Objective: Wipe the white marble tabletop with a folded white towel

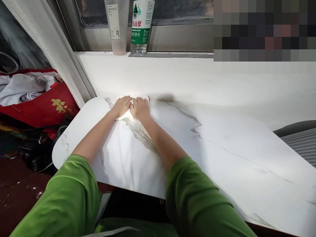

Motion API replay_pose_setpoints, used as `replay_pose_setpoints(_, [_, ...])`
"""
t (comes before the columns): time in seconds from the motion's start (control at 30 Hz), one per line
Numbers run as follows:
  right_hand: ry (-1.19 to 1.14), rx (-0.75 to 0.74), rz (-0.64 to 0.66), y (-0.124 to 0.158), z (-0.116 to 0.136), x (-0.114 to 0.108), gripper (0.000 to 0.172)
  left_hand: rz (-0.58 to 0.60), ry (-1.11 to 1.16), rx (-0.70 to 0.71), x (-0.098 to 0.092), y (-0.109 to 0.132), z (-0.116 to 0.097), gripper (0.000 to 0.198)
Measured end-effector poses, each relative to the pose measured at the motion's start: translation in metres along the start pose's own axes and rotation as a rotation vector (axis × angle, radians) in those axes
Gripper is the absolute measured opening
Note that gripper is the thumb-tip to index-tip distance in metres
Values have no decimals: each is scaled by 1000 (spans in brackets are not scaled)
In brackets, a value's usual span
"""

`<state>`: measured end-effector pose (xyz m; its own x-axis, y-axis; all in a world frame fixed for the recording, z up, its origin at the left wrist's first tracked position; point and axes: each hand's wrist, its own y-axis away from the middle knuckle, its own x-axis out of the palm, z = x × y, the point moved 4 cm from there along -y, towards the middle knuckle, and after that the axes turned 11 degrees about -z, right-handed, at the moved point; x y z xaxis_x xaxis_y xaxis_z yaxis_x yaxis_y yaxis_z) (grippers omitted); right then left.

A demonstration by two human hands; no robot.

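Note:
Both my hands lie side by side near the far edge of a white marble-patterned table [222, 154]. My left hand [121, 106] and my right hand [140, 108] rest palm down, fingers stretched flat, pressing on a small white cloth or tissue [124, 115] that shows only as a sliver between and under the palms. Most of that white thing is hidden by my hands. My arms wear green sleeves.
A white window ledge [187, 75] runs behind the table. On it stand a clear plastic cup [117, 28] and a green-labelled water bottle [141, 28]. A red bag [46, 107] with clothes sits to the left, beside a white curtain [49, 42].

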<state>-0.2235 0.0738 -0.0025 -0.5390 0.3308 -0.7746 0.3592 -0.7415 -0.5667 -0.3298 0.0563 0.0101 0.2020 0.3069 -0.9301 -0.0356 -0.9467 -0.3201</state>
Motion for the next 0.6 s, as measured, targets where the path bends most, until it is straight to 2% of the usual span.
replay_pose_setpoints(0.07, [-4, -53, 4, 10, 9, -4, 45, -4, -13, 4, -4, 15, 1, 49])
replay_pose_setpoints(0.17, [2, -87, 41, 33, 34, -16, 47, -3, -18, -5, -18, 53, 6, 51])
replay_pose_setpoints(0.27, [-18, -150, 102, 60, 73, -30, 50, -16, -14, -24, -39, 105, 15, 52])
replay_pose_setpoints(0.37, [-59, -274, 177, 89, 120, -44, 55, -46, -30, -63, -65, 168, 25, 55])
replay_pose_setpoints(0.47, [-78, -412, 180, 116, 161, -56, 57, -102, -85, -143, -90, 229, 31, 55])
replay_pose_setpoints(0.53, [-72, -480, 162, 128, 181, -61, 57, -133, -116, -188, -102, 260, 34, 54])
replay_pose_setpoints(0.6, [-68, -529, 155, 133, 194, -62, 57, -144, -135, -199, -109, 275, 38, 54])
